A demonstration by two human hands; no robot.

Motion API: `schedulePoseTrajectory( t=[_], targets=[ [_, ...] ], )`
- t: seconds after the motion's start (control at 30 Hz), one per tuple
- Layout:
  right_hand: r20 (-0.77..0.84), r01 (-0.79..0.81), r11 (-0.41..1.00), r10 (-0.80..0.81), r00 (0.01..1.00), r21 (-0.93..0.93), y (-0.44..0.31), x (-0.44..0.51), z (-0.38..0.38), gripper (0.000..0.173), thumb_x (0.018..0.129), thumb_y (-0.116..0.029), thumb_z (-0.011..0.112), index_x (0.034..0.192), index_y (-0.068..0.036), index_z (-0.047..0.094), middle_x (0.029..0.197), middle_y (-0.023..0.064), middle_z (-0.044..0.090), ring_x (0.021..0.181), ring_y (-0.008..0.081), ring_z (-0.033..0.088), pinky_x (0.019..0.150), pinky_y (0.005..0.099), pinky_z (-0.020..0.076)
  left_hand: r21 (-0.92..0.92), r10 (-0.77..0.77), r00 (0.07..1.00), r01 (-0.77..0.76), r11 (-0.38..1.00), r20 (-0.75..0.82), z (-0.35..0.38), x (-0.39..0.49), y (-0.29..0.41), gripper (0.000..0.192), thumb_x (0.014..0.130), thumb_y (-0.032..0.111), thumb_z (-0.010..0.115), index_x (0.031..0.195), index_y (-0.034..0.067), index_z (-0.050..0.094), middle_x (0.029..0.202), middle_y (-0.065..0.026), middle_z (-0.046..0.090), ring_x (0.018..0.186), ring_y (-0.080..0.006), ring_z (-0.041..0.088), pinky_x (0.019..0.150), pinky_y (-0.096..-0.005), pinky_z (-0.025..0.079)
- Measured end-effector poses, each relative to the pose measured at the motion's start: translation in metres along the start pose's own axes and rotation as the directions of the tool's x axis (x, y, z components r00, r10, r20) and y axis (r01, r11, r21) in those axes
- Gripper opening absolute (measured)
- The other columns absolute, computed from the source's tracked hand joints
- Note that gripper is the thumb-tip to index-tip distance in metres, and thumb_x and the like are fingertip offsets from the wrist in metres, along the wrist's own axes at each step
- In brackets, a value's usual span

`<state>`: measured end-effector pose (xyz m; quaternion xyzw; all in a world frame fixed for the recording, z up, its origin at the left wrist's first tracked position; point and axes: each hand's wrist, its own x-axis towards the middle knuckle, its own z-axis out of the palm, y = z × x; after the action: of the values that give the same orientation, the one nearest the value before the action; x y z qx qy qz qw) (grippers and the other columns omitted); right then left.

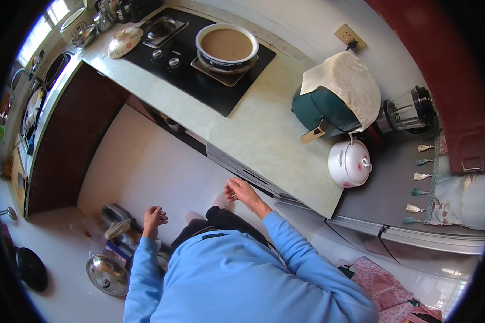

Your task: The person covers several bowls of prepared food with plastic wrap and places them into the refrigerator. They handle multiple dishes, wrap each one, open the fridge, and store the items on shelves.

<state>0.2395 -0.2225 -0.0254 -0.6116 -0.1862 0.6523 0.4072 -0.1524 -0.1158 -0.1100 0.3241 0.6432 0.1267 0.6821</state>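
Observation:
My left hand [155, 220] hangs in the air at my left side with its fingers loosely curled, and nothing shows in it. In front of my body, my right hand [237, 189] is raised near the counter's cabinet front, thumb and fingers slightly apart, holding nothing. A bowl-shaped pot of brown liquid [227, 44] stands uncovered on the right burner of the black gas cooktop [178, 80]. Left of the cooktop lies a floral lid [125, 42]. At the counter's right end is a white lidded pot with pink flowers [349, 163], beside a dark green air fryer [327, 107].
A cream cloth [343, 80] covers the air fryer's top; a blender [408, 109] is behind it. The sink [34, 109] is at the far left. A metal lid [107, 274] and a black round lid or pan [32, 269] are at the lower left. Pink floral fabric [382, 286] lies lower right.

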Motion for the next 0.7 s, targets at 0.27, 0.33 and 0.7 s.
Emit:
schedulePoseTrajectory(
  t=[0.27, 0.33, 0.7],
  targets=[
    [-0.019, 0.1, 0.989, -0.098, 0.995, 0.105, -0.018, 0.0, -0.043, 0.037, 0.108, -0.039, 0.045, 0.102, -0.006, 0.059, 0.093, 0.0056, 0.064, 0.08, 0.0121, 0.062, 0.071, 0.0291, 0.0554, 0.082, 0.092, 0.994, -0.097, 0.992, 0.063, 0.045, 0.015, 0.084, 0.026, 0.101, 0.022, 0.056, 0.114, 0.0, 0.056, 0.09, -0.0115, 0.065, 0.073, -0.0228, 0.068, 0.066, -0.0345, 0.058],
    [-0.043, 0.127, 0.984, -0.123, 0.992, 0.125, -0.033, 0.0, -0.047, 0.035, 0.108, -0.038, 0.045, 0.102, -0.006, 0.059, 0.093, 0.0054, 0.064, 0.081, 0.0122, 0.063, 0.071, 0.0297, 0.0561, 0.066, 0.128, 0.988, -0.134, 0.989, 0.089, 0.05, 0.022, 0.112, 0.026, 0.101, 0.024, 0.058, 0.113, 0.001, 0.057, 0.09, -0.0107, 0.065, 0.073, -0.0216, 0.068, 0.065, -0.0336, 0.058],
    [-0.235, 0.36, 0.926, -0.327, 0.915, 0.114, -0.175, 0.059, -0.078, 0.034, 0.108, -0.038, 0.045, 0.106, -0.006, 0.057, 0.094, 0.0061, 0.064, 0.082, 0.0139, 0.063, 0.071, 0.0322, 0.0577, 0.001, 0.514, 0.805, -0.539, 0.843, 0.296, 0.13, 0.055, 0.382, 0.029, 0.104, 0.027, 0.055, 0.114, 0.0, 0.059, 0.095, -0.0096, 0.065, 0.08, -0.0173, 0.066, 0.072, -0.0314, 0.058]
  ],
)
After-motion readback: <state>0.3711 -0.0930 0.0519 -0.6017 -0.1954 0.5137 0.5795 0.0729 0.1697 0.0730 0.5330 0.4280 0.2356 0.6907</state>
